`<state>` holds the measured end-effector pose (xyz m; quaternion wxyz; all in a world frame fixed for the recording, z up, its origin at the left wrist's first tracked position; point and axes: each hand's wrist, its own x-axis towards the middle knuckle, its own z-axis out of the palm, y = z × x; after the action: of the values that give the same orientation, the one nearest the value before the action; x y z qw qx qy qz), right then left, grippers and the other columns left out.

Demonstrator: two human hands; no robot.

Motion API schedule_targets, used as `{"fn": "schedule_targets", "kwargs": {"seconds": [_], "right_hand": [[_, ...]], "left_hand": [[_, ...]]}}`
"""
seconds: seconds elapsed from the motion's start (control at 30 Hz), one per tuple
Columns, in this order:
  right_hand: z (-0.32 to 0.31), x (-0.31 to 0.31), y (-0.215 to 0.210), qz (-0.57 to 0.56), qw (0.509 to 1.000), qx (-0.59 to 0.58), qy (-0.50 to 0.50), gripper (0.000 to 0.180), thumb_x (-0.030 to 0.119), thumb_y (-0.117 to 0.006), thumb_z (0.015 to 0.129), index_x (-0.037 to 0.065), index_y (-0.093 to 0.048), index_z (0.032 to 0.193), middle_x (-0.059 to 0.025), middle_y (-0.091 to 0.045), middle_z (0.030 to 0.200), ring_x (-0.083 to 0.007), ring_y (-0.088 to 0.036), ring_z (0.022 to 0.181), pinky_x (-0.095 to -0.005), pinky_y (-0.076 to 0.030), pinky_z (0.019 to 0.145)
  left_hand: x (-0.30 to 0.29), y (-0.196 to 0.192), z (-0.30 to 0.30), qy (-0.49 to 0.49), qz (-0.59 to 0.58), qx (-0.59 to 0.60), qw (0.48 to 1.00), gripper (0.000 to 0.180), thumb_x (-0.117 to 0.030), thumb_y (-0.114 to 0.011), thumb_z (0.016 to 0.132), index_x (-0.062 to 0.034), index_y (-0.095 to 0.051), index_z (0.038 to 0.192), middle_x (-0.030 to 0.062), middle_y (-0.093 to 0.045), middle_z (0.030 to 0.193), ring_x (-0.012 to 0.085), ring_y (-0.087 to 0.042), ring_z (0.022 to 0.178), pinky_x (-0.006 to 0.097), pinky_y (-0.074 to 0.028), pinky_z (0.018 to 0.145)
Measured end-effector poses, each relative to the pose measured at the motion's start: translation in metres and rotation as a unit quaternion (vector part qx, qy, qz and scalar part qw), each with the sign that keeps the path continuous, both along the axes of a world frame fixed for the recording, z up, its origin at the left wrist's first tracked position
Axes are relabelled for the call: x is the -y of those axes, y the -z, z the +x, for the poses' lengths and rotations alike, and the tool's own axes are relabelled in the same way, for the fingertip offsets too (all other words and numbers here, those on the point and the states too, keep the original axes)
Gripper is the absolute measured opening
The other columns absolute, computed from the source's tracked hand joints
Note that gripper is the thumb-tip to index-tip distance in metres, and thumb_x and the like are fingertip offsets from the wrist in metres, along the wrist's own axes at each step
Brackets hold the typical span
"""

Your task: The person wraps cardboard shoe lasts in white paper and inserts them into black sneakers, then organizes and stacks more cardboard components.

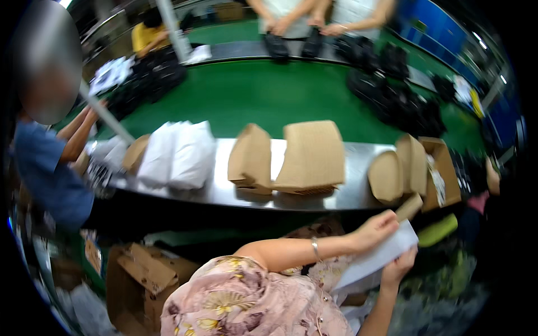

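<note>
Both hands pinch one white paper sheet [376, 259] below the counter [353, 196]: left hand [374, 229] on its upper edge, right hand [399, 266] beneath. Two folded cardboard boxes [291, 159] stand mid-counter beside two white bags [178, 154].

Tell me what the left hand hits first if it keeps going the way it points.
The left hand, gripping the white sheet, points up and right. First in that line is probably the small cardboard flap under the open box, though depth is unclear.

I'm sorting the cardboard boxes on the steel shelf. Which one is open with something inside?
The box at the far right end. Its top stands open with paper showing inside, nearest the hands holding the white sheet; the others are folded or closed.
</note>
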<state>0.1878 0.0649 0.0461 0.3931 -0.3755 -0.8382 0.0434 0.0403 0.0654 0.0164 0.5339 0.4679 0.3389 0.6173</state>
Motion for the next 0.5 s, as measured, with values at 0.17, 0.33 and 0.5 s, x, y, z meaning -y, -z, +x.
{"fn": "schedule_targets", "kwargs": {"seconds": [0.17,0.33,0.5], "right_hand": [[0.01,-0.023,-0.021,-0.186,0.953,-0.238,0.005,0.033,-0.006,-0.063,0.066,0.0,-0.056,0.099,-0.0085,-0.056,0.093,-0.0223,-0.057,0.085,-0.0293,-0.045,0.077],[0.019,-0.056,-0.018,-0.01,0.994,-0.058,0.097,0.028,0.011,-0.065,0.072,0.001,-0.056,0.097,-0.0118,-0.055,0.096,-0.031,-0.051,0.092,-0.0386,-0.041,0.081],[0.014,-0.059,-0.005,0.026,0.967,0.047,0.25,0.031,0.014,-0.061,0.075,0.003,-0.055,0.104,-0.0141,-0.048,0.109,-0.0342,-0.045,0.101,-0.0425,-0.037,0.087]], "left_hand": [[0.006,0.015,-0.032,-0.007,-0.128,0.079,0.989,0.017,-0.021,-0.054,0.092,-0.0091,-0.056,0.103,-0.0074,-0.052,0.089,0.0018,-0.046,0.083,0.017,-0.038,0.074],[0.001,0.026,-0.01,0.101,-0.157,0.177,0.966,0.02,-0.019,-0.05,0.094,-0.0045,-0.054,0.108,-0.0011,-0.057,0.098,0.0067,-0.052,0.089,0.022,-0.042,0.08],[0.002,0.02,0.005,0.093,-0.152,0.17,0.969,0.017,-0.016,-0.049,0.094,-0.0043,-0.053,0.106,0.001,-0.058,0.099,0.0086,-0.054,0.091,0.024,-0.043,0.083]]}}
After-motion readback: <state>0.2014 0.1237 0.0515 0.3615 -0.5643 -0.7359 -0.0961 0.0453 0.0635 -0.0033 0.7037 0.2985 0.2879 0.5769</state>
